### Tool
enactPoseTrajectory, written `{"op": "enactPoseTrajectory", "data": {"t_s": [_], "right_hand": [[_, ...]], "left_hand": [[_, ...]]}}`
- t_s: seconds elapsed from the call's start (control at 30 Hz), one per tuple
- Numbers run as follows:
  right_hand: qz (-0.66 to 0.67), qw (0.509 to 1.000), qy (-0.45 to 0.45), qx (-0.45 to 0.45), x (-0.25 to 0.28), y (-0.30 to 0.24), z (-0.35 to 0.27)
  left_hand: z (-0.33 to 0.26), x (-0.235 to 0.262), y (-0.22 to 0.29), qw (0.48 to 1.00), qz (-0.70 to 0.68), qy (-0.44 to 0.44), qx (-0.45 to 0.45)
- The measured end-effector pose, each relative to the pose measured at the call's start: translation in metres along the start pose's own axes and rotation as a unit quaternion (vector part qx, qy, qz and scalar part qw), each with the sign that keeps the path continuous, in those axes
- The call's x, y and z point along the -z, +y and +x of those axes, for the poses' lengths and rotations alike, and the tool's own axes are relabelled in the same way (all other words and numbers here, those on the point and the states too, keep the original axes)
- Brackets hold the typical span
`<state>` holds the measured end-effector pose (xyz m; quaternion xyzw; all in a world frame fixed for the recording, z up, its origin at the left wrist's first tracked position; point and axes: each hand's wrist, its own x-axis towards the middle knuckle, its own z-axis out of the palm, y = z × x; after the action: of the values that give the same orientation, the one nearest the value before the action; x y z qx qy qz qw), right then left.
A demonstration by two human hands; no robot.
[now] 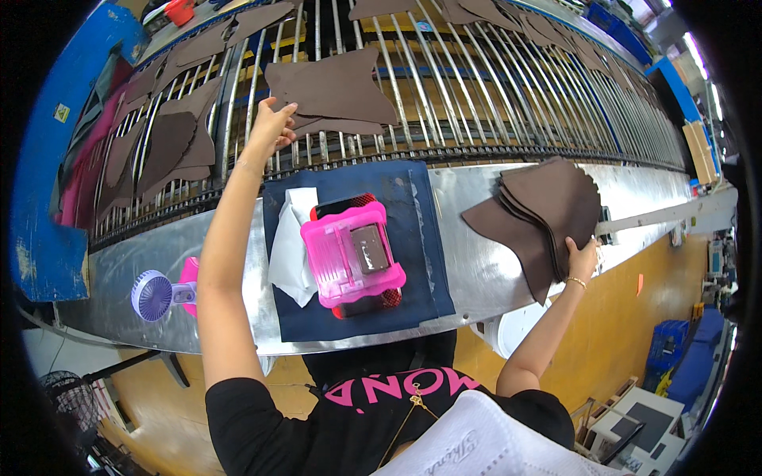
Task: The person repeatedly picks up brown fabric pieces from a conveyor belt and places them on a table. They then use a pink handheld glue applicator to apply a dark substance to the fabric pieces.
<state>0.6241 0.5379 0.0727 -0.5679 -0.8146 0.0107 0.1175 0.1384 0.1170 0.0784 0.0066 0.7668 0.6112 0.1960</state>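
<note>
Metal tbl (pixel 476 274), bar rack (pixel 556 111), L hand (pixel 275 125) at brown pc (pixel 329 86), yellow flr (pixel 615 297)

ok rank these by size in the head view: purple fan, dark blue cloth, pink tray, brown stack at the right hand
Largest to smallest, as they look:
1. Dark blue cloth, partly covered
2. Brown stack
3. Pink tray
4. Purple fan

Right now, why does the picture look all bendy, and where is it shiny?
In the head view, the wide fisheye lens curves the metal table's near edge and leaves the corners black; also in the head view, glare whitens patches of that table, and the lights at upper right glow white, while the brown pieces by the right hand look dull.
</note>
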Motion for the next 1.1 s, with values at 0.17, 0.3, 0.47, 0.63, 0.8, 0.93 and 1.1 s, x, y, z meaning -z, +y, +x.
{"op": "enactPoseTrajectory", "data": {"t_s": [0.17, 0.3, 0.47, 0.63, 0.8, 0.93, 1.1], "right_hand": [[0.085, 0.992, -0.013, 0.092, 0.057, -0.038, -0.024], [0.289, 0.924, 0.085, 0.236, 0.123, -0.090, -0.045], [0.523, 0.783, 0.052, 0.332, 0.128, -0.183, -0.086], [0.560, 0.681, -0.123, 0.455, 0.129, -0.250, -0.133], [0.550, 0.612, -0.224, 0.523, 0.096, -0.290, -0.157], [0.493, 0.631, -0.257, 0.541, 0.100, -0.296, -0.165], [0.455, 0.653, -0.233, 0.558, 0.101, -0.284, -0.161]], "left_hand": [[-0.059, 0.002, 0.026, 0.991, 0.039, -0.106, -0.078], [-0.102, -0.032, 0.044, 0.964, 0.031, -0.184, -0.192], [-0.187, -0.034, 0.066, 0.947, 0.068, -0.160, -0.271], [-0.234, 0.048, 0.085, 0.957, 0.019, 0.050, -0.284], [-0.289, 0.131, 0.073, 0.945, 0.090, 0.128, -0.288], [-0.316, 0.148, 0.056, 0.949, 0.111, 0.142, -0.259], [-0.316, 0.135, 0.031, 0.968, 0.086, 0.111, -0.210]]}}
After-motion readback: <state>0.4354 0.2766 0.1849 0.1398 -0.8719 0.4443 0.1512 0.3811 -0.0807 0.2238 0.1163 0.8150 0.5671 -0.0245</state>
